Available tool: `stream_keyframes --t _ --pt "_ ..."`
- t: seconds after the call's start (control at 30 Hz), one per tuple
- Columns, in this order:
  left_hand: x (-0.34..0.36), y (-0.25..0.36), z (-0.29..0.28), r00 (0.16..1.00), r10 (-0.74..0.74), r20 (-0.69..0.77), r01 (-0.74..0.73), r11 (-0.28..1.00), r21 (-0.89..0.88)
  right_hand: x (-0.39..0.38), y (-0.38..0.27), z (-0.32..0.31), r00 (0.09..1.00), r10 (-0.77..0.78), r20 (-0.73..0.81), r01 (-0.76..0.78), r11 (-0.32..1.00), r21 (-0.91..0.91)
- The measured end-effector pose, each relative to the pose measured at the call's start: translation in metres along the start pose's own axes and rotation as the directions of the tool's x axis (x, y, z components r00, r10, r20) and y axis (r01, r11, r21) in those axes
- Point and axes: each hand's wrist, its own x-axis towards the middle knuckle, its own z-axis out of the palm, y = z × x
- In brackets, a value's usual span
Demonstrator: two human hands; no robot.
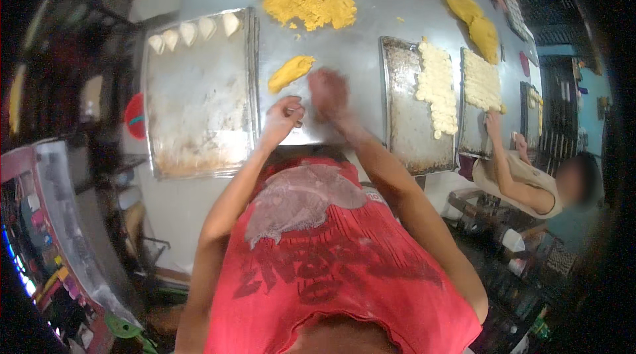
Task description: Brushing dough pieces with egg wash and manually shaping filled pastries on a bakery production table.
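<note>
Red cloth shirt (371, 268), printed dark across the chest, a greyish, dusty-looking patch at its lower hem; lies nearest the camera.

Left hand (286, 114): fingers curled, thumb side turned inward, only a small gap showing; cannot tell whether anything is pinched inside. Right hand (329, 92): blurred, held low over the metal; spread of fingers and any hold cannot be told.

Oblong yellow dough lump (290, 74): soft, smooth-sided, lying at a slant just beyond the left hand, beside the right.

Large yellow dough mass (309, 2): crumbly, ragged-edged, farther off, loose crumbs around it.

Grey sheet-metal surface (364, 6): smooth, dully shining; bare metal runs from the right hand to the trays on that side, its near edge close to the body.

Flat rectangular metal tray (199, 109): stained, low-rimmed, right rim near the left hand; five pale, pointed dough pieces (189, 32) along its far end.

Scorched metal tray (405, 109), right: pale yellow, bumpy pieces (437, 92) packed down one side.
</note>
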Motion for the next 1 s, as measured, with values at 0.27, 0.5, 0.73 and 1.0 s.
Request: stream_keyframes --t 0.27,0.5,0.73,1.0 --pt "-0.004 0.012 0.043 0.82 0.572 0.01 -0.346 0.481 0.806 -0.024 0.05 0.031 0.833 0.005 0.553 -0.209 0.928 0.307" --pt "-0.045 0.003 0.037 0.803 0.472 0.365 -0.543 0.326 0.774 -0.099 0.072 -0.063 0.78 -0.351 0.518 0.05 0.86 0.508" --pt "-0.019 0.024 0.071 0.804 0.584 0.113 -0.349 0.31 0.884 -0.052 0.075 -0.056 0.907 0.015 0.42 -0.286 0.755 0.591" --pt "-0.041 0.018 0.014 0.94 0.215 0.264 -0.337 0.691 0.639 -0.049 0.062 -0.065 0.786 0.199 0.586 -0.506 0.75 0.425"
